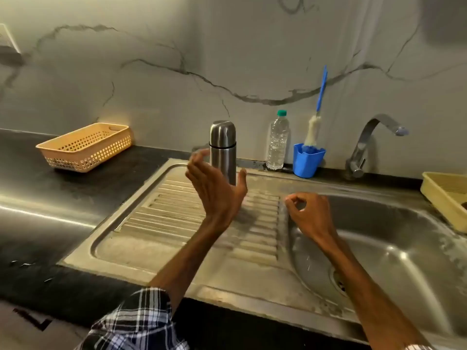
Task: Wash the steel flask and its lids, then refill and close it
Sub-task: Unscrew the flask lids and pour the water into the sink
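A steel flask (223,150) stands upright, its cap screwed on, at the far edge of a stainless drainboard (156,236), close to the marble-patterned wall. The person's left hand (214,188), seen from the head camera, is raised just in front of the flask's lower body with fingers spread and released, the fingers to the flask's left and the thumb to its right. Motion blur makes it impossible to tell whether the hand touches the metal. The right hand (307,213) hangs over the ridge between the drainboard and the sink basin (404,236), loosely curled, thumb and forefinger tips meeting in a ring, with nothing visible in it. To the right of the flask, along the wall, stand a clear water bottle (277,142) with a green cap and, just beside it, a blue cup (308,160) holding a bottle brush (313,132) whose blue handle leans against the wall. Farther right a curved tap (371,140) reaches out over the basin, and a yellow tray (447,195) sits at the right edge. On the dark counter (38,198) at far left rests a peach perforated basket (86,146). A plaid sleeve (136,324) covers the left arm at the near edge.
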Tool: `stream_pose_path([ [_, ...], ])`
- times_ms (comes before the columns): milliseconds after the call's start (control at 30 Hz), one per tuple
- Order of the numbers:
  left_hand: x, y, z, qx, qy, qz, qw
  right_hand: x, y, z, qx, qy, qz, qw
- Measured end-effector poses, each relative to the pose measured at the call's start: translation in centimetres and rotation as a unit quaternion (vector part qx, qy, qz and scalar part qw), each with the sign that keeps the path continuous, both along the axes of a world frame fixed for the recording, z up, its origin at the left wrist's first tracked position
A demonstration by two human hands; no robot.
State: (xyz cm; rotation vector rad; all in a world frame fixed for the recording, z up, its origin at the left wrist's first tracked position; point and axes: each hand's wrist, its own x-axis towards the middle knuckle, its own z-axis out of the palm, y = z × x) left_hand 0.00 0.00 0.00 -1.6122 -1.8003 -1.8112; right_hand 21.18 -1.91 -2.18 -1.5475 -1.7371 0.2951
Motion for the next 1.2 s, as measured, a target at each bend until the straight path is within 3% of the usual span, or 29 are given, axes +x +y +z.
stream_pose_path([
  [100, -0.9, 1.8, 0.1, -0.090, -0.083, -0.032, 0.992, 0.7, 0.5, -0.3, 0.008, 0.003, -0.004, 1.000],
  [167, -1.4, 2.6, -0.3, -0.141, -0.094, -0.063, 0.984, 0.9, 0.6, -0.4, 0.016, -0.004, -0.006, 1.000],
  [267, -1.4, 3.0, -0.5, -0.137, -0.080, -0.071, 0.985, 1.6, 0.5, -0.1, 0.040, -0.007, -0.031, 0.999],
  [400, -1.9, 3.0, 0.0, -0.138, -0.078, -0.100, 0.982, 2.0, -0.1, 0.4, 0.000, 0.032, -0.025, 0.999],
  [633, 2.7, 2.5, 2.2, -0.136, -0.043, -0.208, 0.968, 2.2, -0.6, 3.1, -0.081, 0.173, 0.095, 0.977],
  [733, 6.7, 1.8, 3.7, -0.131, -0.038, -0.269, 0.953, 2.4, -0.3, 3.8, -0.108, 0.174, 0.130, 0.970],
  [933, 14.1, 1.7, 3.5, -0.201, -0.081, -0.411, 0.885, 7.1, 0.3, 4.0, -0.073, 0.188, 0.052, 0.978],
  [1100, 16.1, 4.1, 2.4, -0.256, 0.000, -0.503, 0.825, 9.2, 0.0, 0.9, -0.065, 0.242, 0.012, 0.968],
  [1200, 16.2, 5.1, 3.3, -0.238, -0.032, -0.552, 0.799, 10.7, 0.2, -0.2, -0.093, 0.253, 0.027, 0.963],
])
